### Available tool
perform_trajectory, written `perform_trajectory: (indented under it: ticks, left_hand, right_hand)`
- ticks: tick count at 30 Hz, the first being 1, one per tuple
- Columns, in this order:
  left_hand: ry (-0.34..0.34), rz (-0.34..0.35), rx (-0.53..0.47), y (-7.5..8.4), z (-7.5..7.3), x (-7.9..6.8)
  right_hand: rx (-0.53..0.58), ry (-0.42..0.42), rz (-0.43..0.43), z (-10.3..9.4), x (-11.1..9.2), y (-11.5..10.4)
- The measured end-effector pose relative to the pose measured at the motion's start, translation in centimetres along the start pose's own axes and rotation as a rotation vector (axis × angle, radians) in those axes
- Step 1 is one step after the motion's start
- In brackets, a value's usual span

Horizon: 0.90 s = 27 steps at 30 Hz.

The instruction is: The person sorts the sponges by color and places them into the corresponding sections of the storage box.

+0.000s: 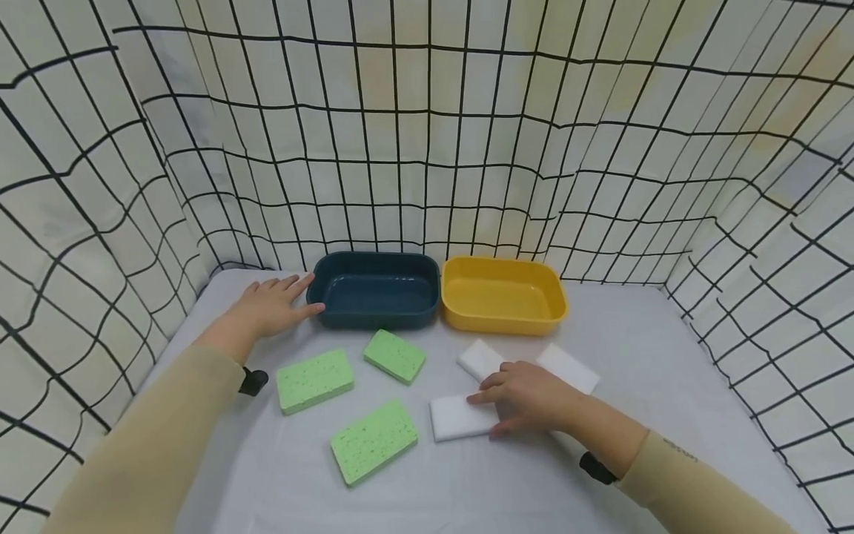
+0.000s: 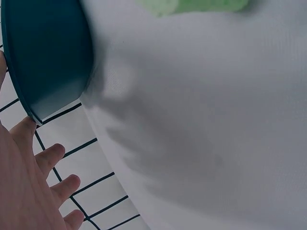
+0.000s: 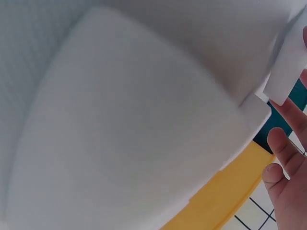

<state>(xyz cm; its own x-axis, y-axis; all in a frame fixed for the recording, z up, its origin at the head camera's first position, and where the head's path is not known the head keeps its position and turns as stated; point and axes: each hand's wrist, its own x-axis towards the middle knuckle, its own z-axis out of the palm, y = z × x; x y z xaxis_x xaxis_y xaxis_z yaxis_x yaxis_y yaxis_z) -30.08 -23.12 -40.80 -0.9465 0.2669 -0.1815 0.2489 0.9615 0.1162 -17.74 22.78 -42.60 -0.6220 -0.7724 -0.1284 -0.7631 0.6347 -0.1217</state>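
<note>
The right hand (image 1: 534, 393) has its grip partly open across the nearest white, flat rectangular foam-like block (image 1: 457, 417), thumb at the near edge and forefinger at the far one, holding it; the left hand (image 1: 270, 308) is spread wide, fingers and thumb against the left end of the dark-blue rounded rectangular tray (image 1: 376, 320), which it does not grasp. The held block lies flat in front of the glossy yellow tray (image 1: 500, 325), long axis roughly left to right. Two more white blocks (image 1: 570, 367) lie beyond the right hand, slanting; three speckled green sponge-like blocks (image 1: 373, 441) lie to its left, two angling up rightward, one down. The surface (image 1: 480, 497) is covered in white, enclosed by pale walls with a black grid (image 1: 414, 81).
</note>
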Motion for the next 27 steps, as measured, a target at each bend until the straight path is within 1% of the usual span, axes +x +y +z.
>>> perform_trajectory:
  ticks: [6,13,18,21,27]
  left_hand:
    - [-0.004,0.001,0.004,0.1,0.1,0.1]
    - [0.001,0.003,0.019,0.1,-0.2,-0.2]
    - [0.011,0.009,0.024,0.0,-0.3,-0.2]
    - [0.010,0.006,0.028,0.0,-0.2,-0.1]
    - [0.002,-0.001,0.027,-0.1,0.1,0.0]
  right_hand:
    - [-0.029,0.030,0.024,-0.8,-0.6,0.2]
    - [-0.035,0.036,0.068,-2.0,-0.9,0.6]
    - [-0.057,0.106,0.055,-2.1,-1.0,1.1]
    - [-0.041,0.123,0.060,-2.3,-1.0,1.4]
    - [0.018,0.119,0.097,-2.9,-0.6,1.9]
